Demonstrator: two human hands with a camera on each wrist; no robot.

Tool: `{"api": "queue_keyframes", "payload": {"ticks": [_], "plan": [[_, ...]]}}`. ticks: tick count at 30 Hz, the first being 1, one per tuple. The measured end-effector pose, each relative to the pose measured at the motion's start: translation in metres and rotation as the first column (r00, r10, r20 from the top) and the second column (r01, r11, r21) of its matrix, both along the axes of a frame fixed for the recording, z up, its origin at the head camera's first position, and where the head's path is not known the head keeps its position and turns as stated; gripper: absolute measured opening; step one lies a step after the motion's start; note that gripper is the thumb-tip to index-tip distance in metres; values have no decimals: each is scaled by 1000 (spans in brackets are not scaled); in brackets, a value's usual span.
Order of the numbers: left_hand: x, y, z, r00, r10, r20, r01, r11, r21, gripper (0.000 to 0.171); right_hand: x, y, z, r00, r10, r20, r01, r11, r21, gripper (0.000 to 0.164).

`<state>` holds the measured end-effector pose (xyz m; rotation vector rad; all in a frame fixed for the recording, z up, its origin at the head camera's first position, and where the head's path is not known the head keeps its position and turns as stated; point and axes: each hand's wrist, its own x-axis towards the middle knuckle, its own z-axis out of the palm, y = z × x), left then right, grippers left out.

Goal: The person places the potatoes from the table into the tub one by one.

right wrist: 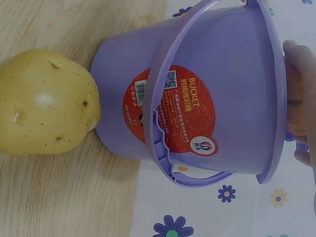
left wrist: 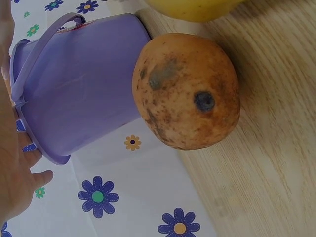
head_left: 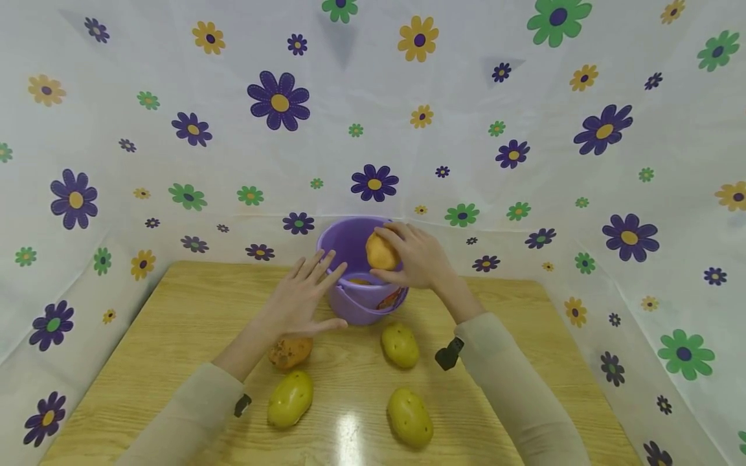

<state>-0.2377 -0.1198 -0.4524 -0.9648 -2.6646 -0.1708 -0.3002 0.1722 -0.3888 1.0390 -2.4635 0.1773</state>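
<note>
Orange-toned potato being gripped by right hand over mouth of purple bucket; left hand being held by rim, fingers spread. Bucket-filling apparently being carried out; lowering, then easing of grip seemingly being called for.

A white cloth with purple, green and yellow flowers hangs behind and beside a wooden table.

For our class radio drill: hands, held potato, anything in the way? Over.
Right hand gripping orange potato at mouth of purple bucket. Left hand empty, beside bucket. Handle hanging down, clear of opening.
</note>
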Motion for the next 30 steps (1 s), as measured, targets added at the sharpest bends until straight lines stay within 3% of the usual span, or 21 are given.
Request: {"api": "queue_keyframes", "payload": {"ticks": [17, 30], "plan": [[1, -1, 1, 1000, 5, 7, -5, 1000, -20, 125, -13, -9, 5, 988, -90, 123, 73, 987, 143, 86], [1, -1, 1, 1000, -2, 11, 2, 1000, -6, 125, -18, -15, 2, 982, -114, 152, 83, 976, 200, 85]]}}
